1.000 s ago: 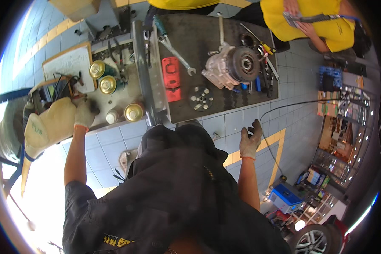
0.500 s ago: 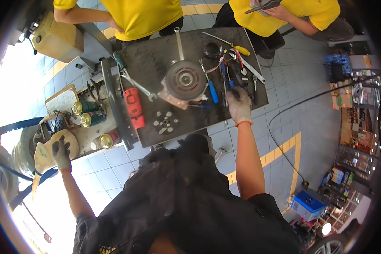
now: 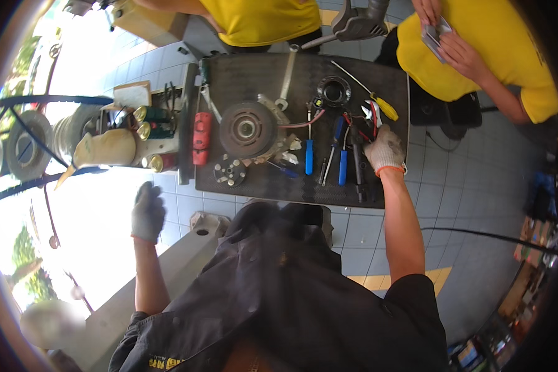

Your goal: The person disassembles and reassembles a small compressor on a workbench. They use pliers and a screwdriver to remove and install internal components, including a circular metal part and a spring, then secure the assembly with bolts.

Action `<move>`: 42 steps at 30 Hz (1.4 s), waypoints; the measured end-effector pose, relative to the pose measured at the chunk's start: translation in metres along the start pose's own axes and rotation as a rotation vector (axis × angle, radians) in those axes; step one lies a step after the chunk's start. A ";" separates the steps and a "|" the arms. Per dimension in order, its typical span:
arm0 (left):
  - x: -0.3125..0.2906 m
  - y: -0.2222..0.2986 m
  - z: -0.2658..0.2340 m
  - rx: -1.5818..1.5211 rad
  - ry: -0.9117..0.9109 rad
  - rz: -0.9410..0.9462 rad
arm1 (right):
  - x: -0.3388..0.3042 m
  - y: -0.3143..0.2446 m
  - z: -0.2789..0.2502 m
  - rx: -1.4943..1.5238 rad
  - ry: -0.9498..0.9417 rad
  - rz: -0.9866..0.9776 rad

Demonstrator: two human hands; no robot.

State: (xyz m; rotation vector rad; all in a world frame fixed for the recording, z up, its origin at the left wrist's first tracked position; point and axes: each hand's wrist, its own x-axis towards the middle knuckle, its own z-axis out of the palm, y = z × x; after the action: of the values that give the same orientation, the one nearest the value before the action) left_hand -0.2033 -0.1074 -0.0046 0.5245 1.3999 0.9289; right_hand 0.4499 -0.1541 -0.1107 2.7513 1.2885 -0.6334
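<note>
Black-handled tool (image 3: 357, 162) just left of right hand (image 3: 384, 150).

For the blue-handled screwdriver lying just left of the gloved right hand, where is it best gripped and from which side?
Probably by the blue handle, the thick end lying nearest the person on the dark mat. Its shaft points away, toward the crowded tools. The right hand sits just to its right, so coming from the near-right side and closing across the handle looks easiest. A second blue screwdriver lies close on the left.
</note>
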 end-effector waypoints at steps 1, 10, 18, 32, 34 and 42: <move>-0.009 -0.010 0.022 0.053 -0.030 0.000 | 0.000 -0.001 0.002 -0.007 -0.014 -0.010; -0.061 -0.009 0.175 -0.027 -0.390 -0.103 | 0.004 0.064 -0.027 0.503 -0.110 -0.113; -0.066 0.001 0.230 0.357 -0.547 0.100 | -0.102 0.057 -0.084 1.586 0.069 -0.525; -0.085 0.022 0.260 0.340 -0.965 0.010 | -0.214 -0.126 -0.178 1.964 -0.426 -1.202; -0.087 0.024 0.258 0.349 -0.992 0.124 | -0.218 -0.136 -0.174 1.891 -0.343 -1.238; -0.088 0.033 0.247 0.408 -1.013 0.202 | -0.221 -0.154 -0.176 1.756 -0.408 -1.377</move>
State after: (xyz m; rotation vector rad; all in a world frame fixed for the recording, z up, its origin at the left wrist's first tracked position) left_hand 0.0355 -0.1084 0.1090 1.2512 0.5920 0.3876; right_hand 0.2697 -0.1783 0.1552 0.7705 3.1446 -3.2377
